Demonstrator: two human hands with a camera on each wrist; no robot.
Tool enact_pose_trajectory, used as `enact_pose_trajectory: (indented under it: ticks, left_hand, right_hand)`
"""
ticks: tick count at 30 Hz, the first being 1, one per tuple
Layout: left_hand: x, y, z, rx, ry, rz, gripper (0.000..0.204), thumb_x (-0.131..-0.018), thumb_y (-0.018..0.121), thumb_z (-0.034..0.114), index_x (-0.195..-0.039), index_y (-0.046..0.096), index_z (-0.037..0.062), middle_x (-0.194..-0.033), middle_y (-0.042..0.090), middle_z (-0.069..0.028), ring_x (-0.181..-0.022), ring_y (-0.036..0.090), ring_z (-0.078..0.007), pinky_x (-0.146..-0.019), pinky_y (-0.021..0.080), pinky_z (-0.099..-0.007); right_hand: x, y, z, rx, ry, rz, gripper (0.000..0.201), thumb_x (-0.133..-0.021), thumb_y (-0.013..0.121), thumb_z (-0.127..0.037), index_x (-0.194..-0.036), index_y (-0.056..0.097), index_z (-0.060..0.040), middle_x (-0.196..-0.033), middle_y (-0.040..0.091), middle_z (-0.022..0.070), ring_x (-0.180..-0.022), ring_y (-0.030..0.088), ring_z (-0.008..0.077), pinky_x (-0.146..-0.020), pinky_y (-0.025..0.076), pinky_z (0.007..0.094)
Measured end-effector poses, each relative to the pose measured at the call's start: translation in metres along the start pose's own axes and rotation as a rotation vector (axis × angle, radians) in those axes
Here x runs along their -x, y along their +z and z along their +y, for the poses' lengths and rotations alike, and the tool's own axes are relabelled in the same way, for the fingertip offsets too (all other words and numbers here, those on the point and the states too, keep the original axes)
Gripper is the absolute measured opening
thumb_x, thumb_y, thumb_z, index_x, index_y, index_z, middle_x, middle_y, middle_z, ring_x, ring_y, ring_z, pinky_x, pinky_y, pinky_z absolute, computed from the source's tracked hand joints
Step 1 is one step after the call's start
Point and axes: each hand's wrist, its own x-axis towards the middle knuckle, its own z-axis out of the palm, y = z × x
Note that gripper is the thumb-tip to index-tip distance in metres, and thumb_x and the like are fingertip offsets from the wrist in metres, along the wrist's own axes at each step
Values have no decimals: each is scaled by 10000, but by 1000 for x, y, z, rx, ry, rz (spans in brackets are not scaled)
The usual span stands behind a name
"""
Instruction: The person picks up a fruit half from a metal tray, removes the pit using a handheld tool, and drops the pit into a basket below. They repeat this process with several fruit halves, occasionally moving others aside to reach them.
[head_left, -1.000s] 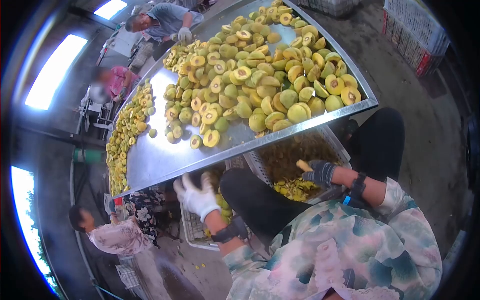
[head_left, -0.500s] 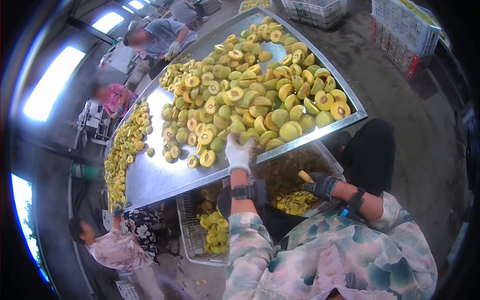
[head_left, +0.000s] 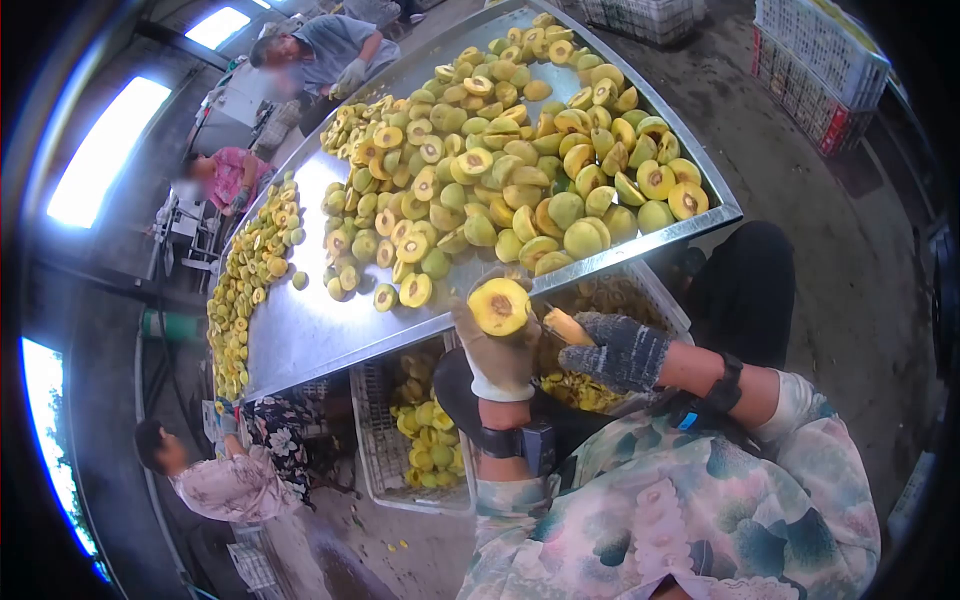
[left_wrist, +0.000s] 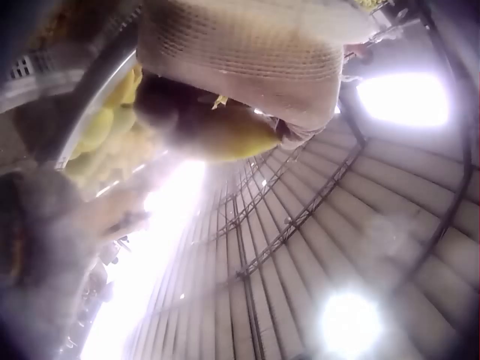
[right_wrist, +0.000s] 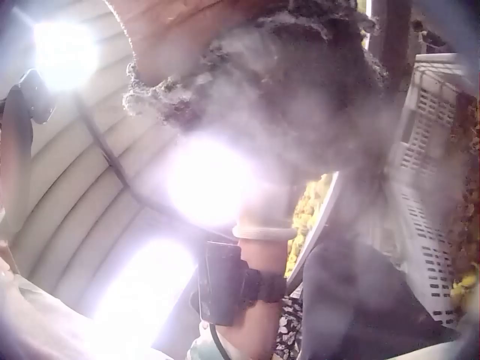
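My left hand (head_left: 500, 365), in a white glove, holds a peach half (head_left: 499, 306) just off the near rim of the metal table (head_left: 325, 345), its yellow cut face and brown hollow turned up. In the left wrist view the peach half (left_wrist: 236, 136) shows edge-on under the glove. Close by on the right, my right hand (head_left: 620, 352) wears a dark grey knit glove and grips a light wood-coloured stick or handle (head_left: 566, 326); I cannot tell what tool it is. A large heap of peach halves (head_left: 490, 165) covers much of the table.
Below the rim stand a crate (head_left: 372, 470) with yellow-green pieces and another crate (head_left: 665, 305) with brown bits and yellow scraps. Stacked crates (head_left: 815, 60) are at the upper right. Several people sit around the table's far and left sides.
My left hand rose from above the left crate to the heap, took a peach half and drew it back over the rim. My right hand, still holding the stick, moved left and up towards it.
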Motion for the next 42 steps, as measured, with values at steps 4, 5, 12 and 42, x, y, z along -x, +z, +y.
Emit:
enact_pose_trajectory:
  ticks: [4, 5, 12, 42]
  left_hand:
    - [10, 18, 6, 164, -123, 219, 615, -897, 323, 606, -1146, 509, 76, -903, 607, -80, -743, 580, -189, -525, 448, -290]
    - [11, 19, 4, 165, -125, 220, 615, -897, 323, 606, -1146, 509, 76, -903, 607, -80, -743, 580, -189, -525, 448, -290]
    - [21, 28, 5, -213, 106, 274, 627, -924, 315, 567, -1084, 536, 2, -901, 607, -82, -778, 594, -172, -647, 503, -272]
    - [42, -75, 42, -235, 149, 647, 368, -892, 544, 346, -961, 550, -16, -863, 629, -145, -705, 620, -250, -582, 550, -327]
  right_hand:
    - [-3, 7, -6, -24, -68, -1, 386, -846, 601, -298, -1081, 534, 1, -934, 592, 218, -895, 576, 354, -757, 443, 400]
    - [-4, 10, -6, -29, -40, -6, 381, -844, 603, -294, -1077, 533, 0, -925, 590, 222, -894, 573, 363, -753, 443, 405]
    - [-11, 30, 8, 143, -85, 115, 335, -825, 598, -309, -966, 554, -8, -831, 605, 212, -793, 591, 381, -685, 464, 411]
    - [-2, 22, 130, 365, 165, -492, 380, -819, 553, -300, -1087, 549, -30, -795, 599, 207, -779, 589, 381, -703, 453, 417]
